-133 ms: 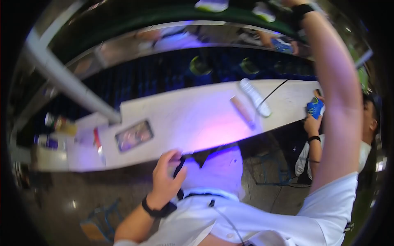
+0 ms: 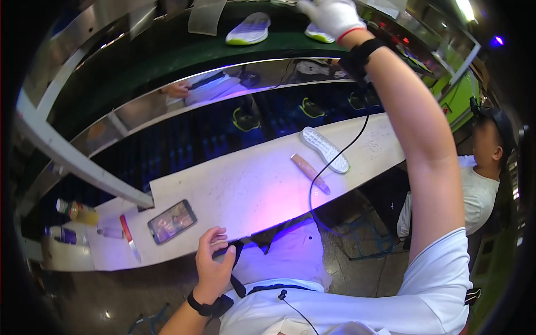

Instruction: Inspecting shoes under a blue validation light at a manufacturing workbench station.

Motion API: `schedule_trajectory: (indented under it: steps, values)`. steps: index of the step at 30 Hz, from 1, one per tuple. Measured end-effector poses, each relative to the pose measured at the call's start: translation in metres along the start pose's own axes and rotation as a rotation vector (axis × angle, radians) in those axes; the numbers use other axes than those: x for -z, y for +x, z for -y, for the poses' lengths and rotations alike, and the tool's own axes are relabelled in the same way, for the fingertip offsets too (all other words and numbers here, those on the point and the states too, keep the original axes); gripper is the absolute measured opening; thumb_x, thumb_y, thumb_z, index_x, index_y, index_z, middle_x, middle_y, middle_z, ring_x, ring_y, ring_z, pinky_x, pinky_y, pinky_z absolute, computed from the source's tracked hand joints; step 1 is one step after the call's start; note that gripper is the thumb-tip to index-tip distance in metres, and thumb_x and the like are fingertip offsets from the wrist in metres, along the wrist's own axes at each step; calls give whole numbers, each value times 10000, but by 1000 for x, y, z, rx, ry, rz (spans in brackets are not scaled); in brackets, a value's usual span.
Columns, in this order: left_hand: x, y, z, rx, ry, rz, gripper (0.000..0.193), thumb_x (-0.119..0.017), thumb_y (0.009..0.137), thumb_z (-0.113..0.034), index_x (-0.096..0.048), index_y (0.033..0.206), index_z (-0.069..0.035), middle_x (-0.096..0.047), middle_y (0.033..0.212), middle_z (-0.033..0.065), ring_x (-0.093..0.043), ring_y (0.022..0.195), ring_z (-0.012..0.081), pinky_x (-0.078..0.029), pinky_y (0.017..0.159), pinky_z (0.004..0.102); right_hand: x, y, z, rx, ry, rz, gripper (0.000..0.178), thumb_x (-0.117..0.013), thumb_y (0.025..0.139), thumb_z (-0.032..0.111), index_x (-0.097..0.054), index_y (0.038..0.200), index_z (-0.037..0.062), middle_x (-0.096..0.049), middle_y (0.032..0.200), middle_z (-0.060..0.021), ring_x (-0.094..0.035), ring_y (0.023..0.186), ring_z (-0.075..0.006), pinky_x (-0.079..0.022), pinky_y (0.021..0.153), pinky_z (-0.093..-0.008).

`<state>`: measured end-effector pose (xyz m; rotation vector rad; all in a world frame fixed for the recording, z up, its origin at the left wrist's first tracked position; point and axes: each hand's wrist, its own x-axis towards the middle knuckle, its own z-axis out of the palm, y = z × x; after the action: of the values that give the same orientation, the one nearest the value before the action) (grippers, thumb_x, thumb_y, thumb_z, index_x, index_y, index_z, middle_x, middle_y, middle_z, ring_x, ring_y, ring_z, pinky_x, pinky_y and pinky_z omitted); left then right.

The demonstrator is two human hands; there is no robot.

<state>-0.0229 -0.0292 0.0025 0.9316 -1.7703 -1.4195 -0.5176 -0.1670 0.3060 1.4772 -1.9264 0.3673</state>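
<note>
My right hand (image 2: 330, 18), in a white glove with a red cuff, reaches up to the far side. It is over a green conveyor belt (image 2: 184, 49), close to a white sole with a lime edge (image 2: 320, 33). Its fingers look stretched out, with nothing visible in them, though the top edge cuts part of the hand off. A second such sole (image 2: 249, 29) lies farther left on the belt. My bare left hand (image 2: 215, 262) hovers at the bench's front edge, fingers loosely bent and apart, holding nothing. A phone (image 2: 172, 221) lies just beyond it.
On the pale bench (image 2: 223, 190) lie a white patterned sole (image 2: 325, 148), a tan-handled tool (image 2: 310, 173) and a red-handled knife (image 2: 130, 238). Bottles (image 2: 78, 212) stand at the left end. A grey post (image 2: 84, 156) rises there. Black cable (image 2: 357, 137) crosses the bench. A co-worker (image 2: 474, 184) sits at right.
The whole view has shifted and sharpened, showing more of the upper belt. My right hand has come farther into view, toward the soles. My left hand remains near the bench edge.
</note>
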Motion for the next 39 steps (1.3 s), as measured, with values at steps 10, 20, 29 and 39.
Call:
schedule_trajectory:
  steps: [10,20,29,39]
  values:
    - [-118,314,49,293,-158,14,890,-855,890,-228,-351,1586,4,-469,1575,201,-525,1378,271,-465,1140,440,-67,-38,46,20,310,264,565,-558,988,546,-736,1240,72,-723,1253,-224,-684,1171,-401,-524,1033,-480]
    - [-165,406,60,853,-233,-404,633,-852,837,-304,-586,1359,-66,-680,1310,168,-641,1253,382,-524,1049,501,-44,-35,87,142,542,215,495,-617,918,533,-833,981,92,-784,1022,-211,-747,980,-377,-553,940,-432]
    - [-73,185,-15,624,-1141,256,406,-617,1047,-179,-553,1376,50,-681,1290,207,-707,1150,322,-561,1067,536,-23,-50,107,-109,641,233,604,-781,887,623,-809,940,22,-766,846,-169,-725,786,-247,-544,753,-382]
    - [-9,74,12,13,314,45,687,-809,945,-276,-536,1492,38,-609,1463,236,-589,1366,376,-458,1164,445,7,-166,80,415,472,-451,334,-588,1038,-39,-688,1335,74,-725,1225,-147,-727,1043,-295,-593,783,-349]
